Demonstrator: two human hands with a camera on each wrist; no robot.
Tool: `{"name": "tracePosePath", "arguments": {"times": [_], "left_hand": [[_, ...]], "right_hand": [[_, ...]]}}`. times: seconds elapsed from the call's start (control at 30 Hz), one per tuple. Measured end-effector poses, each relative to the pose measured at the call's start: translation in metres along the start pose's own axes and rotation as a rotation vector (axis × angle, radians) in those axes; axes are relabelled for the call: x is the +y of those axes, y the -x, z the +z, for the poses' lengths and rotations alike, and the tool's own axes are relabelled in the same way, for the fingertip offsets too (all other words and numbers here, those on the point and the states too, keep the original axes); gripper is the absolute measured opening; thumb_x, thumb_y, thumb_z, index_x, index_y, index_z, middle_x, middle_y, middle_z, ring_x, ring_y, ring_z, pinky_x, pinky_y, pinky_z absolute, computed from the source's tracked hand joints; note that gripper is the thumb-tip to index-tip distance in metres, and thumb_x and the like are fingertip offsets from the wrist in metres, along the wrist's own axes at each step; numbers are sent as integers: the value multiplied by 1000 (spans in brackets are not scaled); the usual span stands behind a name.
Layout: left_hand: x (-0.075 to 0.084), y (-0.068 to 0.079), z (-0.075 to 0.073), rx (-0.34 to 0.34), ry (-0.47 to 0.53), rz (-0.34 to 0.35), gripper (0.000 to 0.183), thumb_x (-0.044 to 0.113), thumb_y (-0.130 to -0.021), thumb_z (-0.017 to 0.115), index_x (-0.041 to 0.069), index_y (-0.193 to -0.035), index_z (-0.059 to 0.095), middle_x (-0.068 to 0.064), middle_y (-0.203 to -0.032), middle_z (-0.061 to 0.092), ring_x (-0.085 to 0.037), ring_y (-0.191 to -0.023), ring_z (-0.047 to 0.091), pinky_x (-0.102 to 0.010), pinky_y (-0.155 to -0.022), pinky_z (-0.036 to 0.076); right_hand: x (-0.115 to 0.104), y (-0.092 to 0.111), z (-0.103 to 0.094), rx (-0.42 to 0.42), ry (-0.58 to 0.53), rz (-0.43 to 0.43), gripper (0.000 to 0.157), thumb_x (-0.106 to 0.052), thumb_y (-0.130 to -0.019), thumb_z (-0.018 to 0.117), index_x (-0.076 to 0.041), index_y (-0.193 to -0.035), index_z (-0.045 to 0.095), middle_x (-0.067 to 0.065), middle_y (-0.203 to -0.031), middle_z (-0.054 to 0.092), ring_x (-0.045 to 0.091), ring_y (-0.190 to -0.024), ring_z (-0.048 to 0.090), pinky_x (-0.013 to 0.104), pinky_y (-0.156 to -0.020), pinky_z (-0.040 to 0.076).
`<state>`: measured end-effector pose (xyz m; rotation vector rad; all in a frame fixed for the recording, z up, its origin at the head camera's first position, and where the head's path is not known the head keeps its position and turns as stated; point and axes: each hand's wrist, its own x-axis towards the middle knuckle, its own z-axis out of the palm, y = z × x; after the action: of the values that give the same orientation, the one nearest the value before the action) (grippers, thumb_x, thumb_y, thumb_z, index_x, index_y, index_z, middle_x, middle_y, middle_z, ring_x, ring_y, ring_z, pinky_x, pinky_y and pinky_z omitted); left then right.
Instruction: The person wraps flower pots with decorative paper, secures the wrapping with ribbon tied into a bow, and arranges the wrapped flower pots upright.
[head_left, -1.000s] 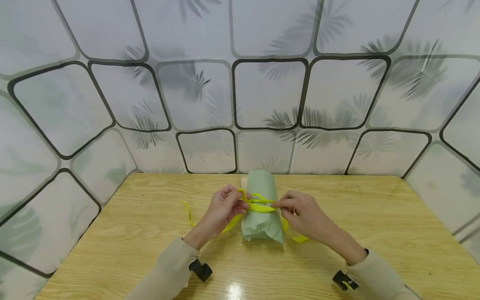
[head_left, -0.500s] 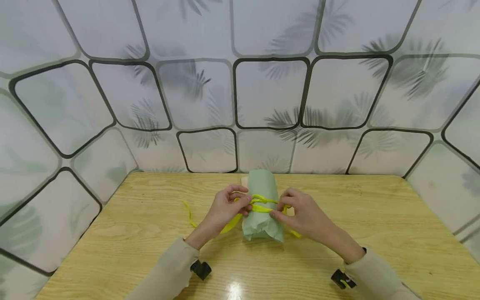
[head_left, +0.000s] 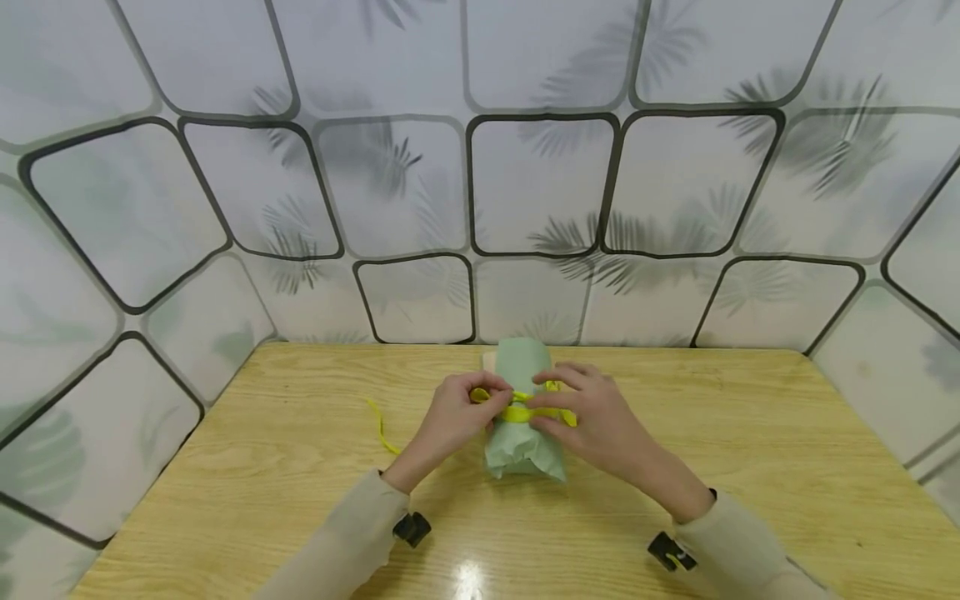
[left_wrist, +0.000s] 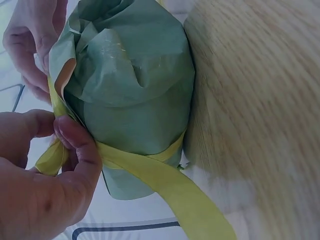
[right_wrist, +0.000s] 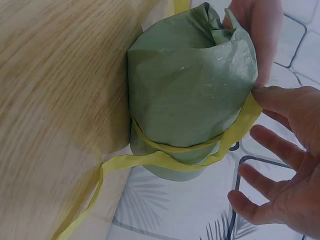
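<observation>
A bundle wrapped in pale green paper (head_left: 523, 360) lies on the table, its crumpled folded end towards me. Yellow ribbon (head_left: 516, 414) runs round its middle. My left hand (head_left: 459, 410) pinches a small loop of this ribbon on top of the bundle; the loop bulges out between finger and thumb in the left wrist view. Across from it, my right hand (head_left: 600, 421) has its fingers spread, and in the right wrist view its thumb touches the ribbon (right_wrist: 242, 120) at the bundle's edge. The crossing of the ribbon is mostly hidden behind the fingers.
The wooden table (head_left: 285, 467) meets a patterned curtain-like backdrop (head_left: 540, 183) at the back and sides. A loose ribbon tail (head_left: 382, 429) lies on the wood to the left. Wrist cameras (head_left: 412, 529) sit on both sleeves.
My left hand has shifted slightly right, now pinching a loop on top. The right hand has let its pinch go, spread its fingers and moved in over the bundle.
</observation>
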<state>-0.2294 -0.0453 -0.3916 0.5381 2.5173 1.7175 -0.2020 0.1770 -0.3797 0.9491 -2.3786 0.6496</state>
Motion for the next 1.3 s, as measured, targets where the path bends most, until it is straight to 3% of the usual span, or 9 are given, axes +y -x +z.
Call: {"name": "tracePosePath", "arguments": {"times": [0.13, 0.23, 0.43, 0.57, 0.67, 0.83, 1.07, 1.3], "left_hand": [[2, 0, 1, 10, 22, -17, 15, 20, -101, 64, 9, -105, 74, -9, -97, 72, -12, -67, 60, -43, -64, 60], [2, 0, 1, 12, 45, -28, 16, 20, -102, 63, 8, -107, 72, -9, -96, 70, -12, -69, 61, -48, -67, 60], [0, 1, 0, -17, 93, -37, 15, 20, -104, 61, 9, -108, 70, -7, -92, 67, -13, -71, 61, -50, -67, 59], [-1, 2, -2, -57, 122, -20, 16, 21, -105, 59, 9, -110, 69, -7, -92, 67, -14, -72, 61, -48, -67, 58], [-3, 2, -3, -96, 112, 10, 17, 22, -105, 60, 8, -108, 69, -9, -91, 67, -15, -73, 60, -45, -67, 58], [-4, 3, -7, -152, 55, 48, 18, 23, -105, 60, 8, -107, 71, -9, -91, 68, -16, -74, 60, -44, -68, 58], [-2, 1, -7, -171, 80, -11, 26, 26, -108, 55, 5, -105, 70, -6, -85, 68, -13, -73, 64, -47, -71, 58], [0, -3, -7, -141, 60, -45, 15, 19, -102, 64, 5, -105, 69, -4, -79, 72, -12, -69, 66, -48, -71, 60]], "right_hand": [[-3, -3, 2, -17, -41, -16, 11, -12, -81, 87, -14, -90, 81, -1, -91, 74, 17, -87, 66, 35, -73, 54], [-5, -7, 5, -16, -112, 13, 12, -7, -82, 84, -8, -91, 76, -2, -82, 73, 9, -74, 66, 29, -65, 56], [-10, -19, 13, -11, -161, 187, 21, -7, -86, 80, -3, -105, 72, -4, -71, 70, 2, -64, 62, 21, -59, 51], [-12, -24, 18, -19, -124, 245, 13, -6, -87, 76, -4, -99, 75, -4, -69, 66, 2, -61, 55, 19, -57, 46], [-11, -25, 20, -7, -89, 246, 5, -5, -85, 77, -7, -88, 74, -1, -74, 64, 5, -64, 53, 19, -58, 45], [-9, -26, 23, 12, -66, 226, 16, -1, -81, 78, -10, -80, 64, 1, -76, 59, 8, -65, 51, 19, -58, 43], [-7, -25, 22, 31, -74, 199, 18, 1, -83, 76, -10, -80, 61, -1, -70, 58, 5, -62, 47, 18, -54, 40], [-6, -24, 23, 58, -83, 189, 16, 2, -82, 75, -10, -81, 64, -1, -71, 62, 5, -63, 51, 18, -55, 44]]}}
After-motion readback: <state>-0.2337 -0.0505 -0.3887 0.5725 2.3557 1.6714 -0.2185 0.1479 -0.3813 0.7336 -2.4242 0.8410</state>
